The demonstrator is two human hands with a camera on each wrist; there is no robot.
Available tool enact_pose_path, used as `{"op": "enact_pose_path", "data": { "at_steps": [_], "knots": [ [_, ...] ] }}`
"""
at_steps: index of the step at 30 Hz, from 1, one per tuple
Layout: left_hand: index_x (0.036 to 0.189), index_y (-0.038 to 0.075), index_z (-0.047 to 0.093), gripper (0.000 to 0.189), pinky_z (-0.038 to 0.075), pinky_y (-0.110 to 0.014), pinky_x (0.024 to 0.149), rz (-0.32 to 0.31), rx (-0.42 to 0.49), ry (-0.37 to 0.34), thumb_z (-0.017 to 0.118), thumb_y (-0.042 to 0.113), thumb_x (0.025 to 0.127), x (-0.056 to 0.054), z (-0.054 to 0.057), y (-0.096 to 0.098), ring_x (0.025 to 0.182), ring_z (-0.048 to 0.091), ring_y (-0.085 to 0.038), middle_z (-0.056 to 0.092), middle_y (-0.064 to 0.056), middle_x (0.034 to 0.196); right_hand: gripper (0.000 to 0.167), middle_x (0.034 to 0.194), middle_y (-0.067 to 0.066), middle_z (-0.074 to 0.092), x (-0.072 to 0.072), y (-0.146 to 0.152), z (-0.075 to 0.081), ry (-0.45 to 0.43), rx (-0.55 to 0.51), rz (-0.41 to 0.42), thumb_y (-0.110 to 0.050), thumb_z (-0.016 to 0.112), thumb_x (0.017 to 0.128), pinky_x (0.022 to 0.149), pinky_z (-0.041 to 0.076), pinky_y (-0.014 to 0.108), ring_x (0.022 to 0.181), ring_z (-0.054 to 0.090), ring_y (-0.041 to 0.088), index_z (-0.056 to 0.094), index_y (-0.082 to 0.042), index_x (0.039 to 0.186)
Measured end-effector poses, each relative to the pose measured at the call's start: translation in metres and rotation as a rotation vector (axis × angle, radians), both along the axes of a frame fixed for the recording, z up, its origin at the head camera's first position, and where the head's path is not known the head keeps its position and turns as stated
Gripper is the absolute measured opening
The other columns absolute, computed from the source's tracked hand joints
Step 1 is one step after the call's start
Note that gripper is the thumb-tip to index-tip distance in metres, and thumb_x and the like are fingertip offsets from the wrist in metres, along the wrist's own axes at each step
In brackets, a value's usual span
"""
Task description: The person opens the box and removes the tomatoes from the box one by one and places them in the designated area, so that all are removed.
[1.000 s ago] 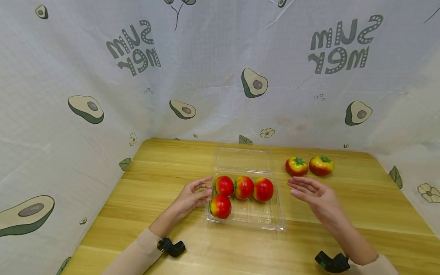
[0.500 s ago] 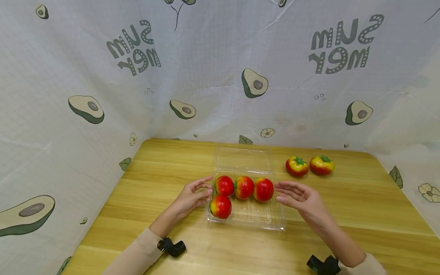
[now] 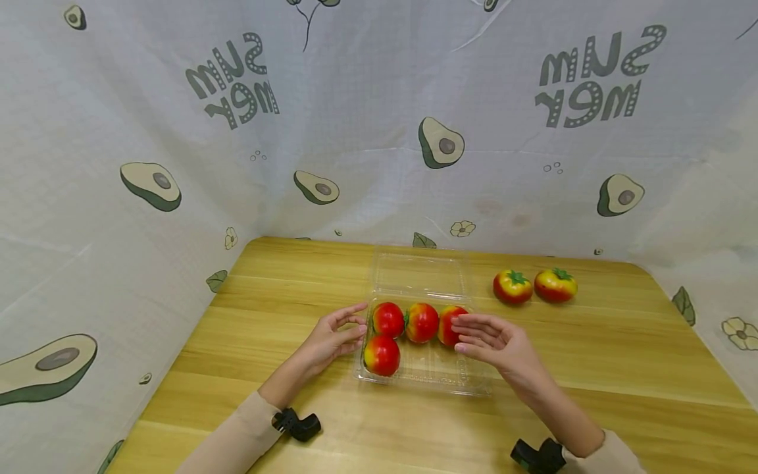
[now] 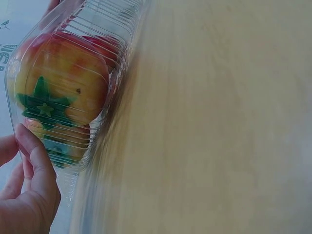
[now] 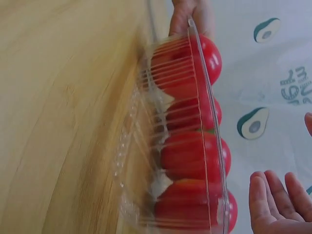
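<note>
A clear plastic clamshell box lies on the table with its lid folded back. Several red-yellow toy tomatoes sit in it: a back row with a left tomato, a middle tomato and a right tomato, plus a front-left tomato. My left hand touches the box's left side with loosely bent fingers; its thumb lies against the clear wall. My right hand hovers over the box's right side, fingers relaxed, partly hiding the right tomato. In the right wrist view those fingers hold nothing.
Two more toy tomatoes, a nearer one and a farther-right one, stand on the wooden table at the back right. A white avocado-print cloth hangs behind the table and along its sides.
My right hand has moved left from beside the box, near the two loose tomatoes, to over the box's right tomato. The left hand and the box have stayed in place.
</note>
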State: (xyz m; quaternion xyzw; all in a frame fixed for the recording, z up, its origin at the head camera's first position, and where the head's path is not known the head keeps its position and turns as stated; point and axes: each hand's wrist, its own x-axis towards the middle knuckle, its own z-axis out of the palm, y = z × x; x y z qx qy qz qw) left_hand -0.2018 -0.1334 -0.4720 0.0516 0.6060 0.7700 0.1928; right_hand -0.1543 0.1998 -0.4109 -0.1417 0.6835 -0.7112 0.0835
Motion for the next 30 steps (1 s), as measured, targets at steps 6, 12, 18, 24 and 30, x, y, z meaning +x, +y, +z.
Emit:
{"op": "enact_pose_path", "data": {
  "at_steps": [6,12,18,24,30],
  "knots": [
    [0.149,0.004,0.044,0.055,0.056,-0.022,0.073,-0.002,0.006,-0.003,0.061,-0.001,0.098,0.000,0.000,0.001,0.080,0.063,-0.012,0.056,-0.007,0.113,0.049,0.127,0.023,0.062,-0.001,-0.010,-0.003,0.007,0.009,0.006,0.006,0.072,0.088,0.093,0.053,0.031,0.112,0.065,0.030,0.051,0.016,0.130],
    [0.149,0.004,0.044,0.054,0.057,-0.022,0.073,0.003,-0.003,-0.003,0.061,-0.001,0.098,0.000,0.000,0.000,0.080,0.063,-0.012,0.056,-0.007,0.112,0.049,0.128,0.027,0.060,-0.002,-0.020,-0.008,0.003,0.006,0.029,0.005,0.073,0.087,0.093,0.053,0.032,0.110,0.066,0.024,0.052,0.015,0.131],
    [0.149,0.003,0.044,0.054,0.057,-0.022,0.073,0.001,0.004,-0.004,0.061,0.000,0.098,0.000,0.000,0.000,0.080,0.062,-0.012,0.056,-0.007,0.112,0.050,0.127,0.033,0.058,-0.003,-0.032,-0.010,0.025,0.038,0.024,0.005,0.076,0.084,0.095,0.052,0.035,0.111,0.065,0.028,0.056,0.013,0.128],
    [0.150,0.004,0.043,0.055,0.057,-0.022,0.073,0.000,0.005,-0.005,0.061,-0.001,0.098,0.001,0.000,-0.001,0.079,0.062,-0.011,0.056,-0.006,0.111,0.049,0.125,0.036,0.057,-0.004,-0.043,-0.012,0.068,0.038,0.032,0.006,0.078,0.082,0.097,0.052,0.037,0.111,0.064,0.031,0.057,0.014,0.125],
    [0.150,0.004,0.043,0.055,0.056,-0.022,0.073,-0.004,0.007,-0.001,0.061,0.000,0.098,0.000,-0.001,-0.001,0.079,0.063,-0.011,0.055,-0.006,0.112,0.050,0.125,0.032,0.059,-0.005,-0.051,-0.016,0.073,0.066,0.032,0.004,0.080,0.080,0.099,0.050,0.040,0.112,0.062,0.038,0.059,0.011,0.125]
  ]
}}
